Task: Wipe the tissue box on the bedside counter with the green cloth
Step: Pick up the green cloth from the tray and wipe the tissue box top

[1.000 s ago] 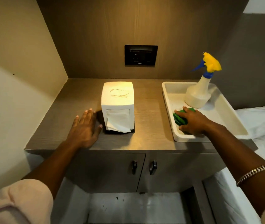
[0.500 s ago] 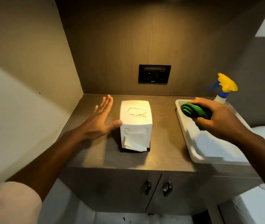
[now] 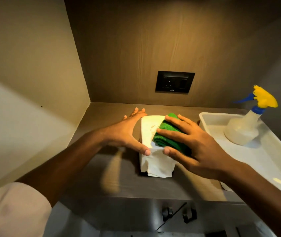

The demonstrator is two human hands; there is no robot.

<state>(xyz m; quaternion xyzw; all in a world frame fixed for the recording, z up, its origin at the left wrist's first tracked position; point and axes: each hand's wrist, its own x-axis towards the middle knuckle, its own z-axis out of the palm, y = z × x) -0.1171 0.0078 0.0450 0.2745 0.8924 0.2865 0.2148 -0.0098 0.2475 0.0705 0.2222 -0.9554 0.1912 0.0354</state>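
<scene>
A white upright tissue box [image 3: 149, 130] stands on the wooden bedside counter [image 3: 112, 110], a tissue hanging from its front slot. My right hand [image 3: 192, 144] presses a folded green cloth [image 3: 166, 134] flat on the right part of the box's top. My left hand [image 3: 126, 132] holds the box's left side, thumb on the front top edge and fingers reaching behind it. Part of the box's top and right side is hidden by the cloth and hand.
A white tray [image 3: 271, 161] sits on the counter's right end with a spray bottle [image 3: 244, 127], yellow and blue head, standing in it. A black socket plate [image 3: 174, 82] is on the back wall. A side wall closes the left. Two cabinet handles [image 3: 179, 213] are below.
My right hand carried the green cloth from the tray over to the box and set it on the top. My left hand moved from the counter to grip the box's left side.
</scene>
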